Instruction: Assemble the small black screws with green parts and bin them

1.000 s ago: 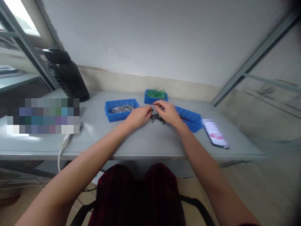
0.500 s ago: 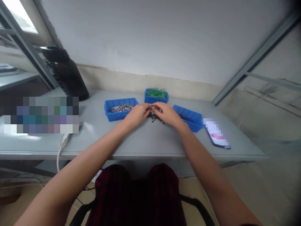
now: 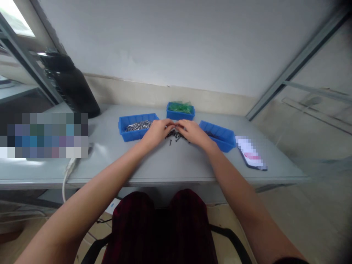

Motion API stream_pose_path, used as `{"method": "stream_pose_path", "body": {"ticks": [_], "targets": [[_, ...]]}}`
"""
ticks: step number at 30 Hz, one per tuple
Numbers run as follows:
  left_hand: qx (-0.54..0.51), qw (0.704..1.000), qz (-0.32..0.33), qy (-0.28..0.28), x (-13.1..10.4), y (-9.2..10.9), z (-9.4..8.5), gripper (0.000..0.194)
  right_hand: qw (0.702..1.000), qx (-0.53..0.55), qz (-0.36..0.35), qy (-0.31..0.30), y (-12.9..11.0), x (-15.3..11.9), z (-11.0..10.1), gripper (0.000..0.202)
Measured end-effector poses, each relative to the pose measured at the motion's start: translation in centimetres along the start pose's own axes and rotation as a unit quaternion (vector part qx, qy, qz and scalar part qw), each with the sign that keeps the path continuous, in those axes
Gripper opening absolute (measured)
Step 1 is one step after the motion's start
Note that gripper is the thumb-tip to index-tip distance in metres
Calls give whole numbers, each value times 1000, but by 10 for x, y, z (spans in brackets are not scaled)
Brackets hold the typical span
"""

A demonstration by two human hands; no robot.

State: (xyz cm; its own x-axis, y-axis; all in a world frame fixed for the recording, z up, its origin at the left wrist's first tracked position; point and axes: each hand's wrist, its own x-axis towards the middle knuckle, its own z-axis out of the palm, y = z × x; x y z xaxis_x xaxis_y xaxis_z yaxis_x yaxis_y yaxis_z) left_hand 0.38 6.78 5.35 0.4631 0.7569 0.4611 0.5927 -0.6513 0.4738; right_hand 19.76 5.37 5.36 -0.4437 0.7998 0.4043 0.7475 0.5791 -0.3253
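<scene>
Dark screws [image 3: 177, 136] lie in a loose pile on the grey table [image 3: 170, 165], below my fingertips. My left hand [image 3: 161, 130] and my right hand [image 3: 189, 131] meet at the fingertips over the pile, both with fingers pinched together; anything between them is too small to make out. A blue bin [image 3: 126, 136] of silver screws [image 3: 139, 125] stands beside my left hand. Behind the hands is a small blue bin [image 3: 180, 115] with green plastic bags [image 3: 180, 107]. To the right, another blue bin [image 3: 227, 135] holds some dark screws [image 3: 211, 134].
A phone [image 3: 251, 156] lies at the right of the table. At the back left stands a large black bottle [image 3: 74, 84]. A white cable [image 3: 66, 179] hangs over the front edge near a blurred-out area. A wall rises behind the table.
The view has shifted slightly. More dark screws show beneath my hands, one apart at the front of the pile. My hands remain together over it.
</scene>
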Motion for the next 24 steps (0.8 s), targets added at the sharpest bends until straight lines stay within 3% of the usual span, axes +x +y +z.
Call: {"method": "stream_pose_path", "body": {"ticks": [8, 24], "targets": [[12, 1000, 16, 9, 0, 1, -3, 27, 994, 50, 19, 97, -1, 0, -4, 23], [-9, 1000, 20, 14, -1, 6, -6, 27, 995, 45, 26, 91, -2, -1, -5, 21]]}}
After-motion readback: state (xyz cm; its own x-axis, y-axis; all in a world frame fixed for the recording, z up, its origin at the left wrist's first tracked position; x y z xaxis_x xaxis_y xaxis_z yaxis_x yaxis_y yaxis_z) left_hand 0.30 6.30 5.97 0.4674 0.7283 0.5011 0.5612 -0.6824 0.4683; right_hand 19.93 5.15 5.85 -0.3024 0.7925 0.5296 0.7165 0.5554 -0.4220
